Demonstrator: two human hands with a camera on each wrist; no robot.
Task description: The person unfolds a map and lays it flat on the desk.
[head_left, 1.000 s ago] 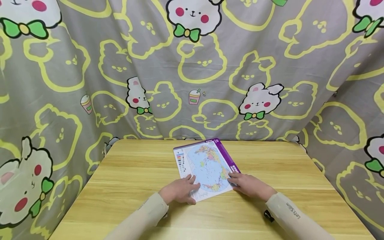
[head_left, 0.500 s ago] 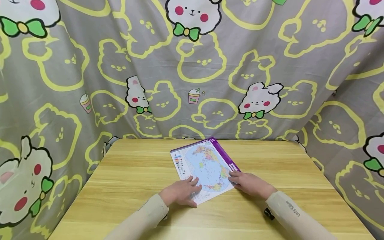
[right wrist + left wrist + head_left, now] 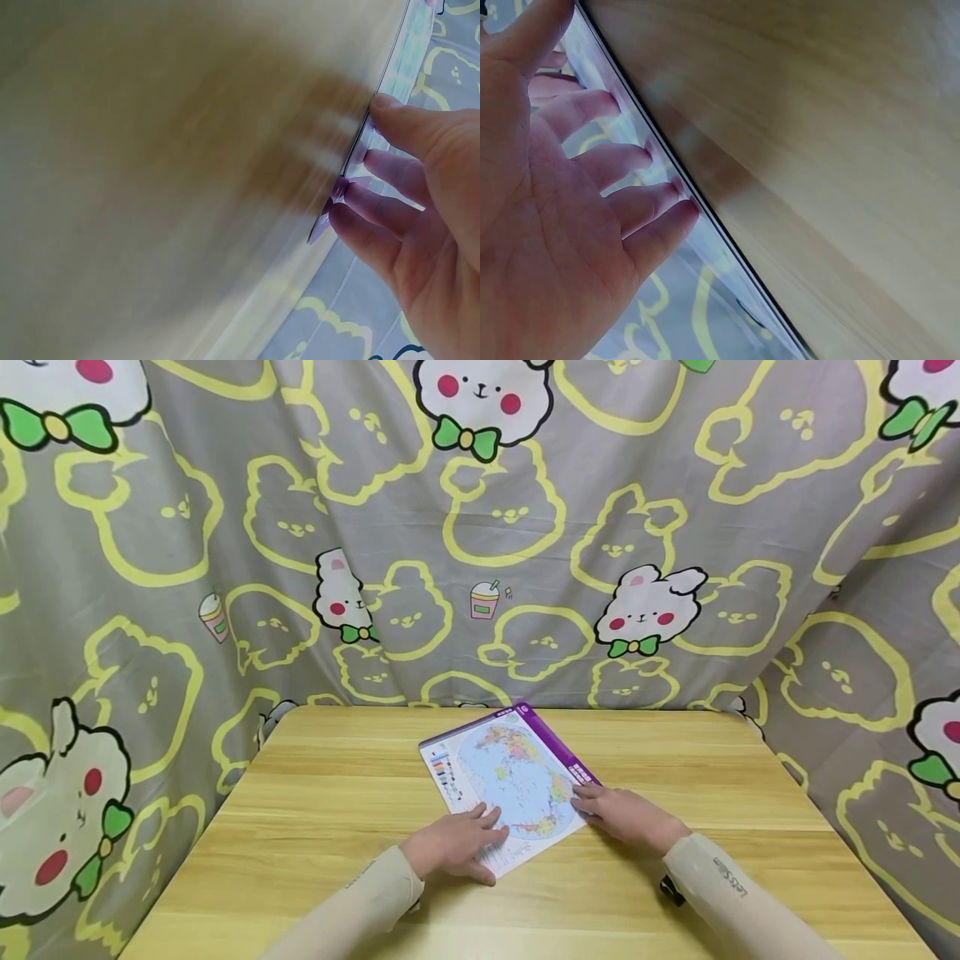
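A flat world map sheet (image 3: 513, 781) with a purple border lies tilted on the wooden table. Its near left part is under my left hand (image 3: 453, 843), whose spread fingers rest on the printed face, with the thumb by the near corner. My right hand (image 3: 626, 817) touches the right edge with its fingertips. In the left wrist view the left hand (image 3: 547, 202) has its fingertips against the sheet's glossy face. The right wrist view has the right hand (image 3: 424, 202) with its thumb at the thin edge and its fingertips on the purple border.
The pale wooden table (image 3: 315, 793) extends around the map on all sides. A grey curtain (image 3: 480, 535) with yellow and white cartoon animals hangs behind the table and along both sides. A small black object (image 3: 671, 891) shows under the right sleeve.
The map has turned counterclockwise: its far corner has shifted left and its near corner has come slightly toward me. My left hand has moved a little right and nearer; the right hand is almost still.
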